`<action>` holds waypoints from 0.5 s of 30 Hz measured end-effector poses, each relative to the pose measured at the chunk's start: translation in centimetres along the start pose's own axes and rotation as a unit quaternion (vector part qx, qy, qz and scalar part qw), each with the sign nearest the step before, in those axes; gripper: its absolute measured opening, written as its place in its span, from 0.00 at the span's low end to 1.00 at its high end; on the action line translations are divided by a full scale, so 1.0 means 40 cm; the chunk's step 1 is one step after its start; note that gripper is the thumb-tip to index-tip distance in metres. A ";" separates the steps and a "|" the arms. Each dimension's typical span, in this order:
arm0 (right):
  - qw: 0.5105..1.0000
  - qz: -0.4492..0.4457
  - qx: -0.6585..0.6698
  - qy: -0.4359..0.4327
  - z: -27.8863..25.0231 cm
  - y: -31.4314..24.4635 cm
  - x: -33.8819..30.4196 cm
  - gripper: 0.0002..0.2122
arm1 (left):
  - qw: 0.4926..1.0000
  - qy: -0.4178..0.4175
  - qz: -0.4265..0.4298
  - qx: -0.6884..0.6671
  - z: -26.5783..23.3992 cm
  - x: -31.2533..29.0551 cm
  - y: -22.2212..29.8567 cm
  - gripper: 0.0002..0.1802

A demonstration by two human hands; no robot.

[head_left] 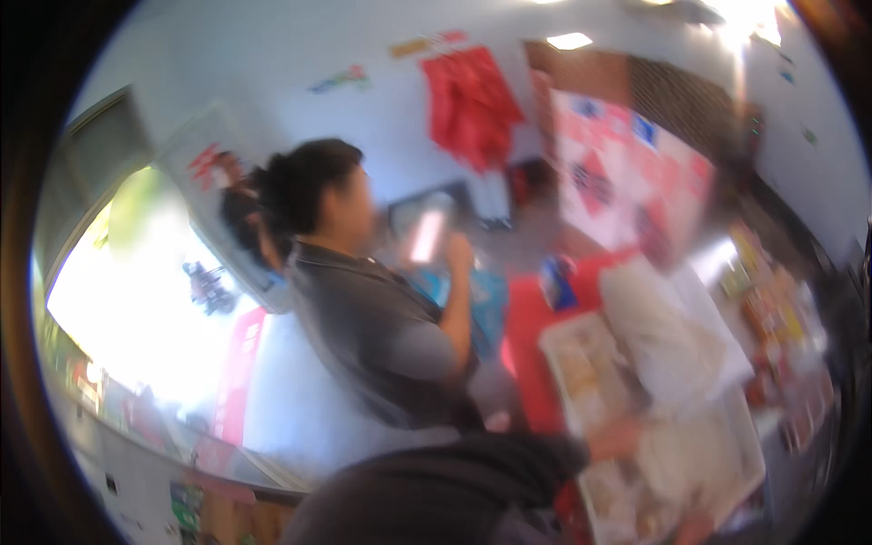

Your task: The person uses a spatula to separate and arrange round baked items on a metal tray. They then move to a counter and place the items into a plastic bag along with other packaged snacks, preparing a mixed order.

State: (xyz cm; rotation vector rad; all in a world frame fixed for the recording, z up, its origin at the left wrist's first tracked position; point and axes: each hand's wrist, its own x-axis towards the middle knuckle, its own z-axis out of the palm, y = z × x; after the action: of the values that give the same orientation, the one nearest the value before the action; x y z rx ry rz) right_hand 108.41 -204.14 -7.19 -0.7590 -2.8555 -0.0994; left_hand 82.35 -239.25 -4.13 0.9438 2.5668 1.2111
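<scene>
The picture is badly smeared by motion, so only the broad layout can be read. The person's left arm, in a dark sleeve (454,481), comes up from the lower edge and reaches to the right, and the left hand (616,439) lies at the near left edge of a large pale tray (563,350) of food. Whether its fingers are clenched on the tray's rim, merely touching it, or loose cannot be told through the blur. A small skin-toned patch at the bottom edge (695,527) may be the right hand by the tray's near corner, but that is not certain, and its fingers cannot be read either. As a judgement, the work looks to be in its middle: the tray is already well filled, with pale, cream and tan lumps of food across most of it, and a white sheet or bag (672,336) draped over its far half, so part of it is covered while the near part lies open. The tray is a long, shallow rectangle, tilted in the view, and sits on a bench right of centre, against a red cloth or surface (527,336). Right of it, a row of small colourful packets (772,309) lines the bench. Another person in a grey shirt (381,336) stands just left of the tray, one hand raised.
</scene>
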 end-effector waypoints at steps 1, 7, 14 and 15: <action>0.999 0.006 0.002 -0.050 -0.059 -0.001 -0.013 0.19 | 1.000 -0.012 0.015 0.002 -0.015 0.027 0.039 0.32; 0.977 0.016 -0.006 -0.211 -0.151 -0.034 0.004 0.25 | 0.996 0.060 0.052 0.038 0.012 0.060 0.054 0.21; 0.912 0.317 0.193 -0.177 -0.097 -0.008 0.117 0.24 | 0.999 0.042 -0.017 0.018 0.037 0.088 -0.089 0.38; 0.889 0.392 0.159 -0.176 -0.141 0.045 0.102 0.25 | 0.995 -0.039 -0.086 -0.039 0.057 0.143 0.026 0.37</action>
State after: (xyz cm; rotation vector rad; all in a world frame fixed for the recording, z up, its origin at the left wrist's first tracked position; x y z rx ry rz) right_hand 106.74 -201.24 -0.82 -1.9124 -2.4915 0.6557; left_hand 79.20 -233.85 -4.17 0.7219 2.4630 1.1910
